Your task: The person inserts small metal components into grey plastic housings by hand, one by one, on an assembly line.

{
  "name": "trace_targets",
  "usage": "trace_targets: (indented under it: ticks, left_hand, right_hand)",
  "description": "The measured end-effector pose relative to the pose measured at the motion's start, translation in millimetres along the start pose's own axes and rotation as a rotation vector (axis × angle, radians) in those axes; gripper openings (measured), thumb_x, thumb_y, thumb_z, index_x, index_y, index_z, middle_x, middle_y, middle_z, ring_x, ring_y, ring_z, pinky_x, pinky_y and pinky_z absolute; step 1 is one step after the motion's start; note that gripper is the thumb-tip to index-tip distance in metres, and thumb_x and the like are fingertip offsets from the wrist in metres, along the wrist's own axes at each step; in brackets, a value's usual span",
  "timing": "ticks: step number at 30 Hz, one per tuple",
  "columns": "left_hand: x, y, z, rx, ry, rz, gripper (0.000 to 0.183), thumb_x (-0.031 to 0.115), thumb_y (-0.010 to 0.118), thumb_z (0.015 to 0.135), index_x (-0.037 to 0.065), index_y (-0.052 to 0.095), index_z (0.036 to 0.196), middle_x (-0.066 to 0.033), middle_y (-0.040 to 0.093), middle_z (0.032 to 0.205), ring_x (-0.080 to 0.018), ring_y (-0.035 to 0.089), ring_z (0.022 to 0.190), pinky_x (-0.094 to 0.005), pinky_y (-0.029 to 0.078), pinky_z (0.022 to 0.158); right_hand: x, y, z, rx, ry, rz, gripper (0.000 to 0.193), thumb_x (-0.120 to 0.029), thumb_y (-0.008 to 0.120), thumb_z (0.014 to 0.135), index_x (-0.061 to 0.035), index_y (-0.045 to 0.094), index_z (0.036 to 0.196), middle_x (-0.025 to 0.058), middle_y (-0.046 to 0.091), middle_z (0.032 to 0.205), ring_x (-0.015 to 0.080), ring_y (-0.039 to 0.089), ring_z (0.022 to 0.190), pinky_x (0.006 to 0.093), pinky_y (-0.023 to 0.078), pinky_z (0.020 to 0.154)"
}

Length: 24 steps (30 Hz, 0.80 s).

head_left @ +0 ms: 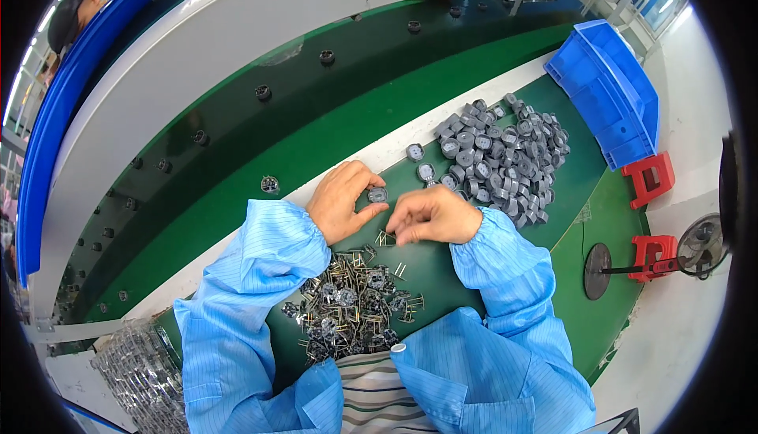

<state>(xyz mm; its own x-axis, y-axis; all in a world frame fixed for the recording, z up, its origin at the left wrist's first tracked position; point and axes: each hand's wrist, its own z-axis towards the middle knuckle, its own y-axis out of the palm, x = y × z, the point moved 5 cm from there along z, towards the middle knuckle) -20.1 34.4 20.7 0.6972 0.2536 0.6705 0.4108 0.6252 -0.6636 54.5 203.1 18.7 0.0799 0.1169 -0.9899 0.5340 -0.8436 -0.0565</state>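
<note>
Bright, fairly even light falls on the hands and the green worktop around them, leaving only soft shadows. Strip lights far to the left of the hands glare white. Beyond the hands, a dark band, shadow or reflection, crosses the green belt. Fisheye distortion bows the pale rail farther off, and black fills the corners. The right fingers look slightly blurred.

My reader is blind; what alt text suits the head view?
A person's left hand curls around a round grey piece; the right hand bends near heaped pronged parts on a green table. More grey pieces lie piled farther right.
</note>
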Motion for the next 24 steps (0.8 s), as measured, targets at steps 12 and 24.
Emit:
trace_targets:
  ticks: [12,24]
  left_hand:
    - [1,-4,-4,0.084,-0.023,0.088,0.038,0.014,0.089,0.073,0.006,0.064,0.1,-0.0105,0.056,0.101,-0.0305,0.058,0.094,-0.0396,0.048,0.081]
    - [3,0,-3,-0.023,0.048,0.105,0.039,0.027,0.087,0.078,0.008,0.063,0.102,-0.0102,0.055,0.101,-0.0317,0.058,0.101,-0.0419,0.044,0.088]
  right_hand:
    - [-33,-4,6,0.526,-0.505,-0.91,0.024,-0.004,0.08,0.074,-0.0072,0.069,0.095,0.008,0.062,0.094,0.0293,0.06,0.088,0.0428,0.047,0.082]
    - [-32,-2,3,0.616,-0.443,-1.163,0.02,-0.005,0.081,0.073,-0.012,0.067,0.087,0.0012,0.06,0.086,0.0245,0.056,0.088,0.0408,0.036,0.08]
